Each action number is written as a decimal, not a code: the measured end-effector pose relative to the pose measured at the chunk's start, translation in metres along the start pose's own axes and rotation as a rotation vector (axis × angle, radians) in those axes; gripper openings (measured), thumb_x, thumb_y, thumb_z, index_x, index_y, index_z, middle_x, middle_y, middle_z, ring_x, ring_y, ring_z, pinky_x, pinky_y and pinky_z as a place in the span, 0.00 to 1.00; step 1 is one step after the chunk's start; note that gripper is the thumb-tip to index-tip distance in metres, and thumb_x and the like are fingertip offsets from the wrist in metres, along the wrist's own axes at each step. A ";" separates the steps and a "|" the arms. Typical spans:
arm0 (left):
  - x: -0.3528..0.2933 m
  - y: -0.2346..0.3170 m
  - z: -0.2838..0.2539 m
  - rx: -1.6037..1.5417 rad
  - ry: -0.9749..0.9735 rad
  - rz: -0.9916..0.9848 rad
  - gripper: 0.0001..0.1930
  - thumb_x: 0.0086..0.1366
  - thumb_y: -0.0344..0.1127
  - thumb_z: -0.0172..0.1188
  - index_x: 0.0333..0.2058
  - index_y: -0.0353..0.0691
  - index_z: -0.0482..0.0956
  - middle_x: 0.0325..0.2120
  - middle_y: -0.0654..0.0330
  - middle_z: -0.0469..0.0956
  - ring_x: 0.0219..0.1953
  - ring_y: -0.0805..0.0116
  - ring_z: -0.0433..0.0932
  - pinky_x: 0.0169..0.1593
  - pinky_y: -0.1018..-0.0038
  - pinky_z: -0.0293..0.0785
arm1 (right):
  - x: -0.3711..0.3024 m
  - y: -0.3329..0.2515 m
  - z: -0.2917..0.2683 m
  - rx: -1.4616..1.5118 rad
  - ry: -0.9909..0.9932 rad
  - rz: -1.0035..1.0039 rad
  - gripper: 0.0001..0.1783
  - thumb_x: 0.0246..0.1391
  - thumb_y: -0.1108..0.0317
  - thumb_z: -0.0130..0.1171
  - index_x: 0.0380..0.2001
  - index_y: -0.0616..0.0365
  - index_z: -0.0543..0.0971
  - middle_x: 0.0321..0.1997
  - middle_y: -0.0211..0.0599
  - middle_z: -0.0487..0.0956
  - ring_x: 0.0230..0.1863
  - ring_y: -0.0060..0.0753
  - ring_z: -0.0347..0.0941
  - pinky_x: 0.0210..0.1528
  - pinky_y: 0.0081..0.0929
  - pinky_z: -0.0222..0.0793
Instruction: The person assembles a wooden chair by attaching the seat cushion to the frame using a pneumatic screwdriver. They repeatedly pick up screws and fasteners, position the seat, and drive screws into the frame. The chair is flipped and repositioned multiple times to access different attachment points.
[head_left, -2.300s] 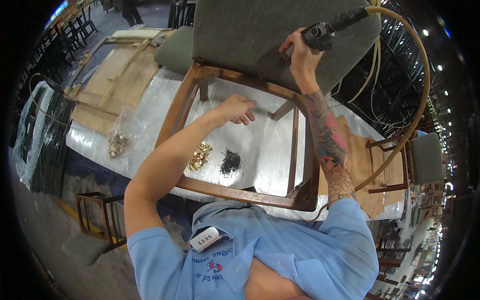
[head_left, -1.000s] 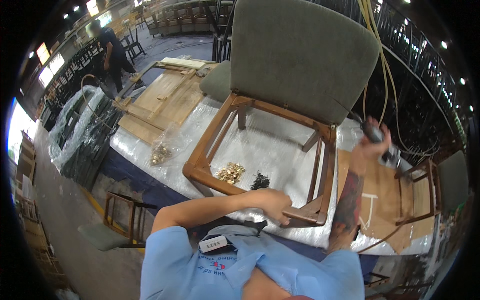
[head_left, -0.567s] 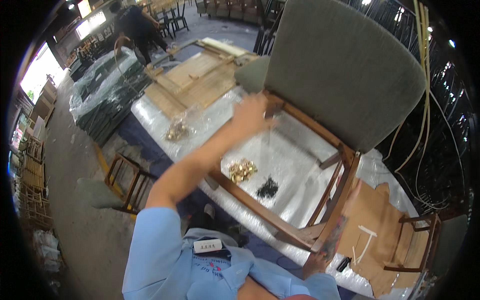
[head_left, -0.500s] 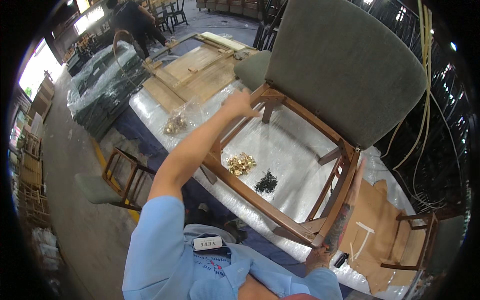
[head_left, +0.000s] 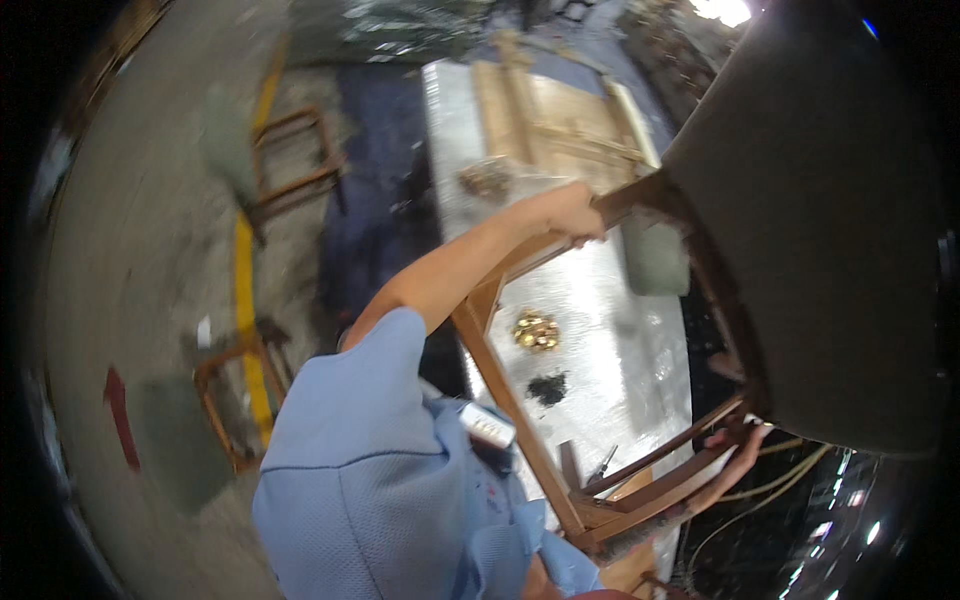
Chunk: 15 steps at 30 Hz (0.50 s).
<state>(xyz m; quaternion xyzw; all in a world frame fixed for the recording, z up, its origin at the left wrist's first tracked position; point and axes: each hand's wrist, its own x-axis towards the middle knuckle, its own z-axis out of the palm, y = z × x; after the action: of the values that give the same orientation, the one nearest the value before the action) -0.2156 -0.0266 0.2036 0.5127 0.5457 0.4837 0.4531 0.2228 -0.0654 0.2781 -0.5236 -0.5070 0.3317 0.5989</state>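
A brown wooden chair [head_left: 512, 405] with a grey-green padded back [head_left: 840, 230] is held between my hands, its open seat frame tilted over the table. My left hand [head_left: 572, 212] grips the far side rail, fingers closed round it. On the near right side, my right hand [head_left: 738, 462] is wrapped round the opposite rail close to the backrest joint; part of it is hidden by the wood. Through the frame show a pile of gold-coloured metal pieces [head_left: 537, 330] and a heap of small black pieces [head_left: 547, 388].
The table [head_left: 448, 190] has a shiny plastic covering. On it are a bag of metal pieces [head_left: 487, 178], wooden panels [head_left: 570, 110], a thin dark tool [head_left: 602, 466] and a grey-green padded piece [head_left: 656, 258]. Two chairs, one farther [head_left: 300, 190] and one nearer [head_left: 235, 372], stand on the left floor.
The chair has risen and tilted, its back swinging right. My left hand has closed on its rail, and my right hand now grips the other side. My view has turned.
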 end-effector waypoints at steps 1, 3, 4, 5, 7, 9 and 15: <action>-0.027 0.000 -0.029 -0.079 0.095 0.027 0.11 0.51 0.31 0.68 0.30 0.27 0.80 0.19 0.56 0.79 0.18 0.70 0.78 0.23 0.73 0.74 | 0.002 -0.027 0.010 -0.116 -0.063 -0.062 0.30 0.61 0.38 0.52 0.40 0.58 0.77 0.26 0.31 0.76 0.20 0.23 0.68 0.23 0.22 0.66; -0.090 -0.025 -0.097 -0.335 0.285 0.076 0.12 0.54 0.32 0.68 0.30 0.27 0.80 0.19 0.57 0.79 0.19 0.71 0.78 0.24 0.74 0.75 | -0.009 -0.080 0.087 -0.122 -0.212 -0.142 0.34 0.61 0.37 0.52 0.52 0.60 0.74 0.35 0.37 0.78 0.22 0.24 0.70 0.23 0.23 0.68; -0.113 -0.043 -0.124 -0.387 0.341 0.133 0.11 0.55 0.33 0.67 0.29 0.28 0.80 0.19 0.57 0.79 0.19 0.72 0.78 0.24 0.75 0.74 | -0.004 -0.097 0.116 -0.109 -0.281 -0.186 0.33 0.61 0.39 0.53 0.53 0.60 0.74 0.36 0.37 0.78 0.24 0.24 0.70 0.25 0.23 0.68; -0.112 -0.014 -0.082 -0.411 0.453 0.198 0.11 0.56 0.33 0.67 0.29 0.28 0.80 0.19 0.58 0.78 0.19 0.72 0.78 0.24 0.75 0.74 | 0.041 -0.120 0.129 -0.089 -0.403 -0.204 0.33 0.61 0.41 0.53 0.53 0.60 0.73 0.37 0.37 0.78 0.26 0.24 0.71 0.27 0.23 0.68; -0.152 -0.011 -0.085 -0.363 0.651 0.023 0.14 0.58 0.38 0.67 0.33 0.30 0.79 0.23 0.59 0.79 0.20 0.73 0.77 0.27 0.76 0.73 | 0.078 -0.134 0.190 -0.063 -0.624 -0.244 0.31 0.62 0.45 0.54 0.55 0.61 0.73 0.39 0.36 0.78 0.29 0.24 0.72 0.31 0.23 0.69; -0.209 -0.024 -0.081 -0.467 0.863 -0.028 0.13 0.60 0.38 0.65 0.33 0.32 0.79 0.23 0.60 0.78 0.21 0.74 0.76 0.27 0.75 0.73 | 0.101 -0.144 0.267 -0.045 -0.892 -0.302 0.29 0.62 0.48 0.55 0.56 0.61 0.73 0.41 0.35 0.79 0.33 0.24 0.73 0.34 0.23 0.69; -0.342 -0.073 -0.047 -0.849 1.529 -0.241 0.10 0.65 0.37 0.60 0.29 0.37 0.76 0.20 0.63 0.74 0.20 0.76 0.73 0.26 0.74 0.71 | -0.029 -0.163 0.497 -0.321 -1.533 -0.341 0.30 0.59 0.50 0.60 0.57 0.61 0.74 0.40 0.29 0.78 0.35 0.22 0.72 0.38 0.21 0.66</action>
<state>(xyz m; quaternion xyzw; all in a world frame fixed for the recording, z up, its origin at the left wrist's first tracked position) -0.2491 -0.3711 0.1366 -0.2241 0.5240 0.8052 0.1642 -0.2815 0.0140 0.3966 -0.1451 -0.8919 0.4260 0.0436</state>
